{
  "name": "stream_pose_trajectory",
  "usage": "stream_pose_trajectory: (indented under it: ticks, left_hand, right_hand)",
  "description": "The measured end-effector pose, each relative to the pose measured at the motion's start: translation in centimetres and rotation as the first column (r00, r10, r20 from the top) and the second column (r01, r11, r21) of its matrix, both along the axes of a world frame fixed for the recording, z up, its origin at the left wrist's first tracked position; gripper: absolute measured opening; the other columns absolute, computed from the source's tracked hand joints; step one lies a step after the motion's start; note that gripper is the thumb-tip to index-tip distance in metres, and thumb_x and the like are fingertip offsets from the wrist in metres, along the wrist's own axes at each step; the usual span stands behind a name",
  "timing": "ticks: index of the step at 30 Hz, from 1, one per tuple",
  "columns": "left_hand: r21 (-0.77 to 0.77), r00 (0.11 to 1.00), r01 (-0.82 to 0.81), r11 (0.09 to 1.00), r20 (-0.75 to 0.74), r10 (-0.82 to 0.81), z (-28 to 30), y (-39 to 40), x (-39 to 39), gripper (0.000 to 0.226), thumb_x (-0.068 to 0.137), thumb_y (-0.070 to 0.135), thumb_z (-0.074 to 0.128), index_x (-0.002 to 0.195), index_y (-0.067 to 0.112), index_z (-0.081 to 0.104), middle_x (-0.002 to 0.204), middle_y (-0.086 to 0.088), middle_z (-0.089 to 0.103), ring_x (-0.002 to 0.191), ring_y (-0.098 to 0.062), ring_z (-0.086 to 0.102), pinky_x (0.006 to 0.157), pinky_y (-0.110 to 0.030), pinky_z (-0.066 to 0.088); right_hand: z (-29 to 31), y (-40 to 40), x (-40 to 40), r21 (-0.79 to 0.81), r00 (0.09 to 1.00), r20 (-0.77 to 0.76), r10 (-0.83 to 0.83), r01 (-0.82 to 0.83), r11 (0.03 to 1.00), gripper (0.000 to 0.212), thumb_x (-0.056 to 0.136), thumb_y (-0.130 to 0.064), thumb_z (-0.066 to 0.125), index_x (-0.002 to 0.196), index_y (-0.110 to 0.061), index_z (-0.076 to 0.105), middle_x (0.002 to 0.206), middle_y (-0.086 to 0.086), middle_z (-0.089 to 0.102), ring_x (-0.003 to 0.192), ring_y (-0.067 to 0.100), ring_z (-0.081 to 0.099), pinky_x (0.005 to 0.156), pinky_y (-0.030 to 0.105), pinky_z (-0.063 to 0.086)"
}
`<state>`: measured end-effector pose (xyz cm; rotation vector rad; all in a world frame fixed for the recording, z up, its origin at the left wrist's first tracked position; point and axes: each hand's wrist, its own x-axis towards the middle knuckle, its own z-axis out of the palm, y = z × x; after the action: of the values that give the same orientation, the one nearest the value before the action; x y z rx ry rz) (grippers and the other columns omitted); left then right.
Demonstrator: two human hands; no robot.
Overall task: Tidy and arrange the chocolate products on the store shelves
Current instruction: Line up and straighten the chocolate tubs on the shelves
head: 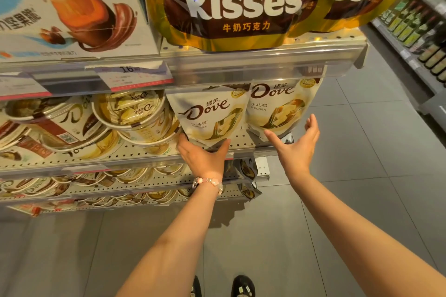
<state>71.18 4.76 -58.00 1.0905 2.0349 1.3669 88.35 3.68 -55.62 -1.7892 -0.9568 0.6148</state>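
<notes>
Cradled at its bottom edge between my left hand's [202, 157] thumb and fingers stands a cream-white Dove pouch [210, 116], upright on the perforated shelf, brown script logo facing me, a pale chocolate piece pictured below it. Just to its right, between my two hands, a second Dove pouch [277, 106] of the same kind stands upright and touches the first; my right hand [295, 147] is spread open just below and beside it, not touching. Left of my grip, round clear Dove tubs [130, 111] lie tipped and stacked untidily. Above my hands, on the upper shelf, stand gold-and-brown Hershey's Kisses bags [239, 2].
</notes>
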Motion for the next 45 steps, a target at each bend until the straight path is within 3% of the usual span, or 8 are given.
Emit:
stream_pose_trajectory:
  ticks: [4, 9, 12, 20, 27, 32, 37, 45]
  left_hand:
    - [0.017, 0.999, 0.049, 0.999, 0.004, -0.049, 1.8, -1.9, -1.5, 0.096, 0.056, 0.035, 0.087, 0.131, 0.002, 0.037, 0.13, -0.011, 0.042, 0.123, -0.025, 0.04, 0.102, -0.033, 0.038]
    - [0.135, 0.997, 0.072, 0.988, 0.007, -0.074, 5.1, -4.7, -5.2, 0.061, 0.06, 0.027, 0.086, 0.105, 0.021, 0.046, 0.105, -0.006, 0.05, 0.093, -0.016, 0.05, 0.084, -0.028, 0.042]
    - [0.19, 0.999, 0.038, 0.981, -0.031, -0.033, 7.2, -6.1, -8.1, 0.052, 0.063, 0.025, 0.084, 0.092, 0.033, 0.041, 0.1, -0.007, 0.048, 0.087, -0.018, 0.048, 0.08, -0.026, 0.042]
    - [0.163, 0.964, -0.19, 0.968, 0.218, 0.152, 7.8, -5.3, -17.7, 0.073, 0.069, 0.003, 0.079, 0.123, -0.002, 0.031, 0.118, -0.009, 0.033, 0.101, -0.014, 0.04, 0.085, -0.002, 0.035]
    - [0.069, 0.836, -0.288, 0.955, 0.505, 0.216, 7.6, -2.8, -24.5, 0.05, 0.08, 0.014, 0.066, 0.115, 0.017, 0.031, 0.112, -0.01, 0.053, 0.096, -0.023, 0.06, 0.084, -0.036, 0.055]
    - [0.005, 0.745, -0.214, 0.977, 0.648, 0.16, 7.5, -1.6, -27.8, 0.033, 0.091, 0.003, 0.053, 0.114, 0.017, 0.034, 0.116, -0.026, 0.056, 0.07, -0.02, 0.061, 0.06, -0.024, 0.057]
    - [-0.022, 0.758, -0.14, 0.99, 0.641, 0.121, 7.6, -1.7, -29.0, 0.04, 0.091, 0.0, 0.054, 0.128, 0.012, 0.042, 0.123, -0.025, 0.054, 0.078, -0.022, 0.065, 0.067, -0.029, 0.059]
    - [-0.065, 0.764, -0.074, 0.995, 0.638, 0.098, 8.4, -1.2, -30.7, 0.04, 0.09, 0.002, 0.056, 0.128, 0.01, 0.043, 0.098, -0.014, 0.061, 0.071, -0.021, 0.066, 0.067, -0.031, 0.059]
  right_hand:
    - [1.7, -1.7, -1.6, 0.096, 0.998, 0.06, -0.025, 0.02, 0.995, 0.098, 0.067, -0.041, 0.081, 0.144, -0.018, 0.024, 0.144, 0.004, 0.032, 0.132, 0.015, 0.033, 0.109, 0.028, 0.032]
    - [4.0, -2.9, -5.3, 0.177, 0.99, 0.023, 0.137, -0.139, 0.974, 0.067, 0.075, -0.025, 0.078, 0.13, -0.016, 0.042, 0.122, 0.001, 0.047, 0.108, 0.007, 0.046, 0.086, -0.002, 0.034]
    - [4.6, -3.4, -8.8, 0.166, 0.962, 0.031, 0.271, -0.272, 0.948, 0.049, 0.078, -0.022, 0.075, 0.119, -0.02, 0.048, 0.105, -0.011, 0.051, 0.094, -0.001, 0.049, 0.083, 0.008, 0.041]
    - [3.4, -3.7, -19.3, 0.03, 0.914, -0.162, 0.372, -0.372, 0.928, 0.026, 0.08, -0.023, 0.072, 0.098, -0.019, 0.055, 0.092, -0.002, 0.059, 0.082, 0.007, 0.057, 0.071, 0.019, 0.045]
    - [4.2, -1.2, -23.3, -0.209, 0.918, -0.376, 0.126, -0.217, 0.954, 0.029, 0.091, -0.038, 0.056, 0.098, -0.011, 0.055, 0.087, 0.005, 0.066, 0.077, 0.021, 0.064, 0.074, 0.04, 0.053]
    - [5.2, -0.4, -23.9, -0.193, 0.811, -0.585, 0.034, -0.18, 0.965, 0.018, 0.094, -0.029, 0.056, 0.091, -0.012, 0.049, 0.084, 0.009, 0.062, 0.071, 0.021, 0.061, 0.057, 0.029, 0.052]
    - [5.7, -0.1, -24.6, -0.164, 0.811, -0.584, -0.02, -0.094, 0.982, 0.024, 0.094, -0.014, 0.055, 0.116, -0.012, 0.044, 0.081, 0.008, 0.065, 0.06, 0.014, 0.063, 0.049, 0.023, 0.054]
    - [6.1, 0.1, -24.3, -0.152, 0.824, -0.567, -0.008, -0.095, 0.984, 0.018, 0.095, -0.008, 0.052, 0.113, -0.01, 0.048, 0.068, 0.008, 0.06, 0.053, 0.014, 0.056, 0.049, 0.023, 0.049]
